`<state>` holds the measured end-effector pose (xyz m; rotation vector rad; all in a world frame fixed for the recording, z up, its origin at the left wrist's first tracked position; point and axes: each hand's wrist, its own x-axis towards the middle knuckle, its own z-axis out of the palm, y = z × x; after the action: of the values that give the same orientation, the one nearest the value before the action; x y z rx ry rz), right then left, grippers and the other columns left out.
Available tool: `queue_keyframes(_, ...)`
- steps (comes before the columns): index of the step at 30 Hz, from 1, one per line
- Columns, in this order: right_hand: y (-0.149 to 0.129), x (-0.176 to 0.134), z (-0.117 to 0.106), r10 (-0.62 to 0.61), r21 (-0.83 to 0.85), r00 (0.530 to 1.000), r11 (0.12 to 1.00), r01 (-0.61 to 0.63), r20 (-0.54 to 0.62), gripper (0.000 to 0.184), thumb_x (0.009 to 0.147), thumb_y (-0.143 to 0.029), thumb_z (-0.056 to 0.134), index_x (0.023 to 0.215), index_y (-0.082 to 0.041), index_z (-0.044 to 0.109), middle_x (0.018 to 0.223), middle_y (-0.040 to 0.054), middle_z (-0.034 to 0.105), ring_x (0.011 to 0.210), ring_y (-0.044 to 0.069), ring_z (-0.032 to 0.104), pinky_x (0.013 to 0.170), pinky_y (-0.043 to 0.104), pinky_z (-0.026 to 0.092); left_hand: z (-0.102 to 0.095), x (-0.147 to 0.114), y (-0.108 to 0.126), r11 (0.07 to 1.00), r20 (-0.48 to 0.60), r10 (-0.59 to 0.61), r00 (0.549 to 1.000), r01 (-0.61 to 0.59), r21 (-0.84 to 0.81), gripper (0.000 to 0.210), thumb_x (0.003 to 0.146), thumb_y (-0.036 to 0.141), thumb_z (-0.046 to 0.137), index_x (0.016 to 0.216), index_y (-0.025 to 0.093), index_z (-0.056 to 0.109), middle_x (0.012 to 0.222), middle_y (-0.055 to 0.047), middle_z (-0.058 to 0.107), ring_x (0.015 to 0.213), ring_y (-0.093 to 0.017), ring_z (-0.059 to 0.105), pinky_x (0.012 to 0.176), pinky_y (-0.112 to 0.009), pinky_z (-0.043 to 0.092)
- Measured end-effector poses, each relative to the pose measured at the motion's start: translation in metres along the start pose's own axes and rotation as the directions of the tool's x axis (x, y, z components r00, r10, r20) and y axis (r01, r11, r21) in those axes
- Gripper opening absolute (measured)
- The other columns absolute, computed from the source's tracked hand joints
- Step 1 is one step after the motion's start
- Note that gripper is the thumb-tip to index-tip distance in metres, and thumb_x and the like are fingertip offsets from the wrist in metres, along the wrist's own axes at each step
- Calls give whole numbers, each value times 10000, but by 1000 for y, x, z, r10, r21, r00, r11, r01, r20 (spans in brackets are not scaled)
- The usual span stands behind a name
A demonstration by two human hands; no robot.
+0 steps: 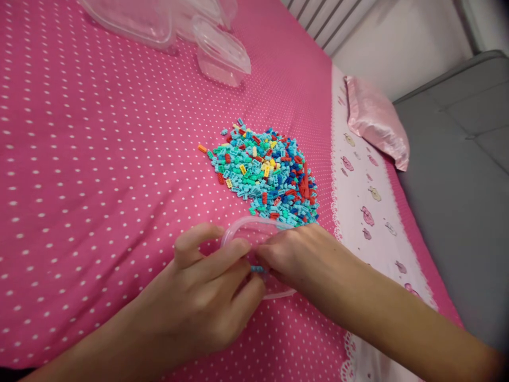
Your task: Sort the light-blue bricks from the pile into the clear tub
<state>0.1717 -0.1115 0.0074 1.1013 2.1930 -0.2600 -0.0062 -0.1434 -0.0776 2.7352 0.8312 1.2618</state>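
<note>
A clear plastic container (238, 225) with a rounded rim sits in front of me, at the near edge of a pile of small toy building bricks (254, 164). My left hand (214, 286) is at the container's left side, its fingers bent over the rim and closed on it. My right hand (292, 252) reaches into the container from the right with its fingers curled; whatever they hold is hidden. Between the two hands a light blue brick (257, 269) shows. The pile is mostly light blue and green, with red, yellow and dark blue bricks among them.
More clear plastic containers (222, 66) stand at the far left on the pink dotted bedsheet (99, 159). One orange brick (202, 148) lies at the pile's left edge. To the right are a pink satin pillow (376, 119) and a grey padded headboard (453, 154).
</note>
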Motion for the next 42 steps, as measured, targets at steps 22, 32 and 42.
queue_keyframes(22,8,-9,17,-75,55,959,994,93,-273,235,810,-10,640,746,-236,637,603,-30,598,471,125,453,469,329,118,-1,3,1,1000,21,-5,1000,5,16,455,1071,104,357,782,259,672,784,25,750,990,-189,648,1037,-391,363)
queue_keyframes(32,12,-22,5,-6,142,974,989,39,-226,237,821,-3,613,756,-230,627,698,-17,679,561,132,528,507,332,194,-2,4,-2,999,25,-19,999,19,-26,463,1087,112,354,795,242,688,811,26,759,945,-196,637,1003,-405,338)
queue_keyframes(42,89,-38,-26,373,663,666,707,246,-646,131,883,-338,766,963,-242,725,850,-3,734,712,143,651,625,282,488,-32,25,-36,993,133,103,986,-94,-71,447,1069,605,414,1132,247,674,1117,0,773,1101,-218,614,1092,-437,307)
